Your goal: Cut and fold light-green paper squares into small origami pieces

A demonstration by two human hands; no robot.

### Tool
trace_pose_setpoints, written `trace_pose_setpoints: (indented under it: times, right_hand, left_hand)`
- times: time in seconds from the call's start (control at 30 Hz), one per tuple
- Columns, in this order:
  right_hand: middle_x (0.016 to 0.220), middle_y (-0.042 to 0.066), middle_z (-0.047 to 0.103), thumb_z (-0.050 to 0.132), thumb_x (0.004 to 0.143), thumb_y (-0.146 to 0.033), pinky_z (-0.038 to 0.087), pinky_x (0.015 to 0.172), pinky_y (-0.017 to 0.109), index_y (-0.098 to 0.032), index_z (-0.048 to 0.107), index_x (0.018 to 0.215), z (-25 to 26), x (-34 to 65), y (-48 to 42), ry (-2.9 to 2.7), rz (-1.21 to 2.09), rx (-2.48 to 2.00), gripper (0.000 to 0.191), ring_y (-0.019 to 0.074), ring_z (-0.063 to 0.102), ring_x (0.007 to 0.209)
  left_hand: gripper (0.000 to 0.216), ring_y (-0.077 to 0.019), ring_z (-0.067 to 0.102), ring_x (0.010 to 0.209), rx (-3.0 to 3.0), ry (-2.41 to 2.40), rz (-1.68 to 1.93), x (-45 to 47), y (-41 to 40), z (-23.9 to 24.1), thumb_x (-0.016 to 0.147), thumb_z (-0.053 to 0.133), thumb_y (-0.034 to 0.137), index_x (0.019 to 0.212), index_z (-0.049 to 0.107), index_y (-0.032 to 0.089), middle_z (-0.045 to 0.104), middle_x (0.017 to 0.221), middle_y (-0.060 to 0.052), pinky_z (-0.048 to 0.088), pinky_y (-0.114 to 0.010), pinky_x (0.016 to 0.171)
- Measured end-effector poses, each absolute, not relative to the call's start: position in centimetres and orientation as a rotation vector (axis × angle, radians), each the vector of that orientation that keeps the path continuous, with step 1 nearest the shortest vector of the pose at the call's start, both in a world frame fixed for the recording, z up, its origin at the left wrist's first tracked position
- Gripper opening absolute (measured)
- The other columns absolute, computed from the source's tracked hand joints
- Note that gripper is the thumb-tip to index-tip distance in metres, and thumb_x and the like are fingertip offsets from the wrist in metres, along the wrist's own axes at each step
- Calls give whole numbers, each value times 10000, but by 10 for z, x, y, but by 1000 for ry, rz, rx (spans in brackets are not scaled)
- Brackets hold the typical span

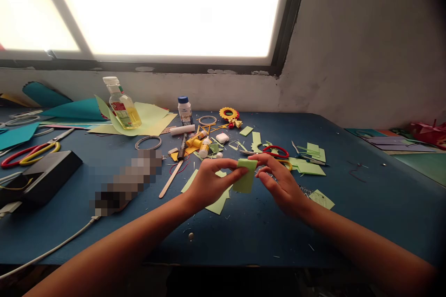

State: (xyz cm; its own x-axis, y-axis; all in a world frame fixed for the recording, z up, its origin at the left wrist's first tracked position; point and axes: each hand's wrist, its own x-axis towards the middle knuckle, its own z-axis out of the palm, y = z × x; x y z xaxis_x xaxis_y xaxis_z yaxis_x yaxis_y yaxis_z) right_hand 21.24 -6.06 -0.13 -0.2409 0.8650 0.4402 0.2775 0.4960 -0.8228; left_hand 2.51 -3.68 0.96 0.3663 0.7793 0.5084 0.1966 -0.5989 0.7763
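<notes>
Left hand [213,180] pinching green paper piece [245,182] between thumb and fingers, above surface [265,236], toward front edge; right hand [281,184] loosely parted, fingertip at piece's top right corner; steady light pinch and flush edges should keep piece square, unbent

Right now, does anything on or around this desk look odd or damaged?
Mostly clutter: green paper scraps lie strewn across the desk. The bottle of yellow liquid appears to lean, though perspective may cause that. The wall below the window looks patchy, perhaps flaked.
</notes>
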Motion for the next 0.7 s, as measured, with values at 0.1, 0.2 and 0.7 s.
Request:
trace_pose_setpoints:
  times: [0.1, 0.2, 0.7]
  right_hand:
    - [901, 32, 632, 539, 859, -309, 477, 683, 274, -207, 615, 947, 1, 212, -66, -1800, 649, -863, 155, 152, 569, 760]
    - [705, 3, 609, 519, 889, -304, 454, 590, 234, -192, 623, 765, 3, 211, -67, -1716, 678, -886, 196, 126, 547, 642]
    - [784, 33, 716, 613, 829, -245, 541, 641, 283, -208, 699, 905, 0, 215, -60, -1801, 399, -860, 120, 160, 659, 687]
  left_hand:
    - [179, -131, 603, 639, 1851, 816, 1074, 26, -40, 13, 777, 661, 305, 781, 714, 134, 690, 715, -29, 458, -202, 557]
    - [191, -115, 582, 633, 1794, 774, 974, 27, -43, 14, 772, 666, 316, 755, 704, 130, 673, 697, -22, 449, -188, 560]
    - [374, -137, 610, 558, 1417, 797, 1044, 28, -37, 17, 808, 575, 481, 792, 657, 117, 645, 659, -46, 490, -227, 490]
